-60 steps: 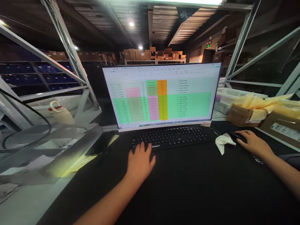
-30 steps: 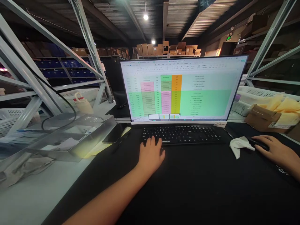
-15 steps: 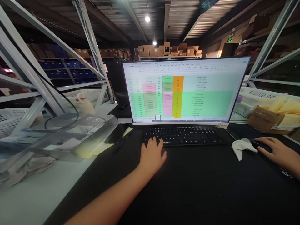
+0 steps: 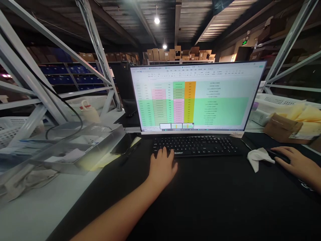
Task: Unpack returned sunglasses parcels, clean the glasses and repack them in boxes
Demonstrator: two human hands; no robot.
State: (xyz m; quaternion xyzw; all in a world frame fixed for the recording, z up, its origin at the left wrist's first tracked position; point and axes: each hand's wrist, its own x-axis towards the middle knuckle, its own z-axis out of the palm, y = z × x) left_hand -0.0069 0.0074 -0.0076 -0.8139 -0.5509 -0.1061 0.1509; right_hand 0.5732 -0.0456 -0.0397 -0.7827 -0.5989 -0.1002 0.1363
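Observation:
My left hand (image 4: 162, 167) rests at the front edge of a black keyboard (image 4: 195, 146), its fingers apart over the lower left keys and holding nothing. Over at the right, my right hand (image 4: 297, 162) lies on a black computer mouse (image 4: 283, 156), fingers draped over it. A crumpled white tissue (image 4: 258, 158) is just left of the mouse. Behind the keyboard stands a monitor (image 4: 220, 100) showing a spreadsheet with pink, green and orange cells. A row of small preview windows is open along the bottom of its screen.
Left of the keyboard lie a dark phone (image 4: 121, 144), yellow paper (image 4: 105, 161) and a clear plastic tray (image 4: 82, 160) with papers. A cardboard box (image 4: 281, 129) and white baskets (image 4: 278, 102) stand at the right. Metal shelf posts (image 4: 99, 50) rise on both sides.
On the screen, one small pop-up at the bottom has become a row of several preview windows. Both hands stay in place on the keyboard and the mouse.

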